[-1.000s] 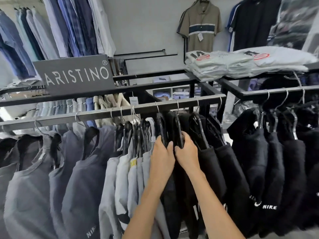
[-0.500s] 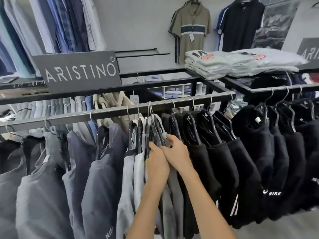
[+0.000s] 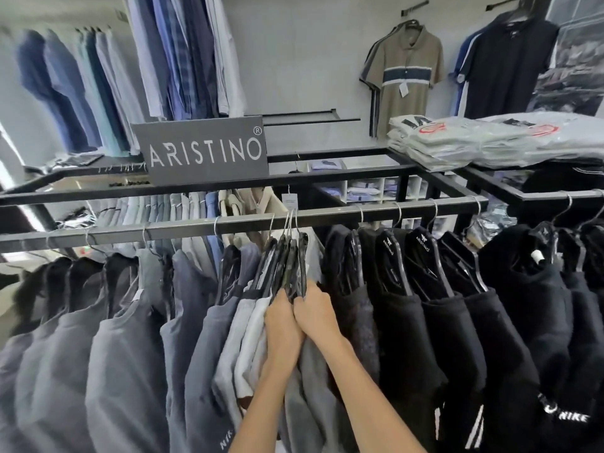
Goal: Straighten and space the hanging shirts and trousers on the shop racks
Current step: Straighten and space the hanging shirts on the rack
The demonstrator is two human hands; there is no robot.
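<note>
On the rail (image 3: pixel 196 228), the black shirts (image 3: pixel 425 322) to the right hang evenly spaced, and the grey shirts (image 3: pixel 114 338) to the left look roughly sorted. What is left, I judge, is the middle: a tight bunch of hangers (image 3: pixel 292 256) carrying pale shirts (image 3: pixel 251 328). The left hand (image 3: pixel 282 325) and right hand (image 3: pixel 315 313) meet there, fingers curled into the bunch, grasping it
</note>
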